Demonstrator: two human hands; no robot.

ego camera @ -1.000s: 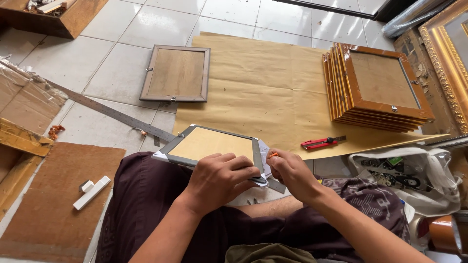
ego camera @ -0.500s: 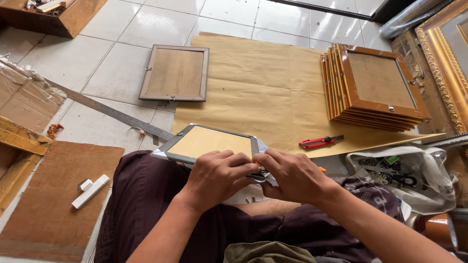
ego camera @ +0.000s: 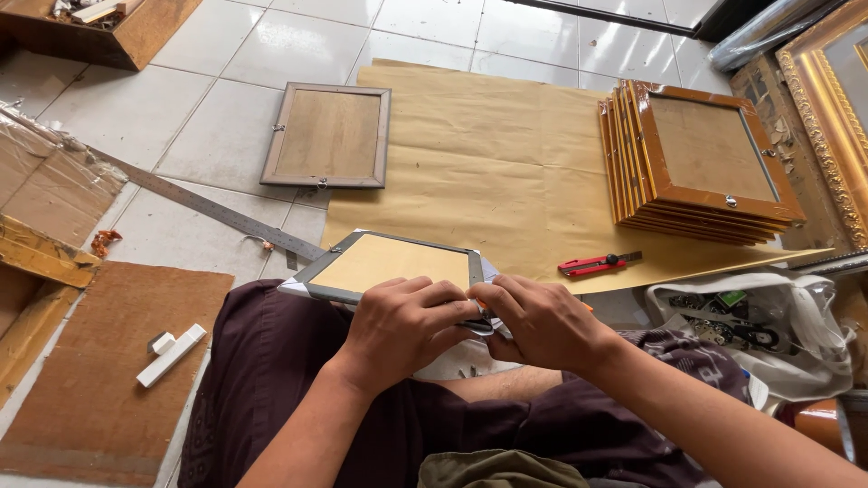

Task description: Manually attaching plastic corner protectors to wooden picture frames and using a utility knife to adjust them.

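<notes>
Resting face-down on the person's lap, a grey frame [ego camera: 389,267] has its near right corner gripped by both hands: the left hand [ego camera: 402,325] curls over the edge, the right hand [ego camera: 542,321] pinches beside it, fingers closed on something orange, too hidden to identify. At 12 o'clock brown paper [ego camera: 488,163] covers the white floor tiles [ego camera: 226,54]. A red knife [ego camera: 597,264] lies at 2 o'clock, a stack of orange frames [ego camera: 696,163] beyond it. At 11 o'clock lie a wooden frame [ego camera: 330,136] and a steel ruler [ego camera: 208,210]; a mat [ego camera: 99,361] lies at 9.
</notes>
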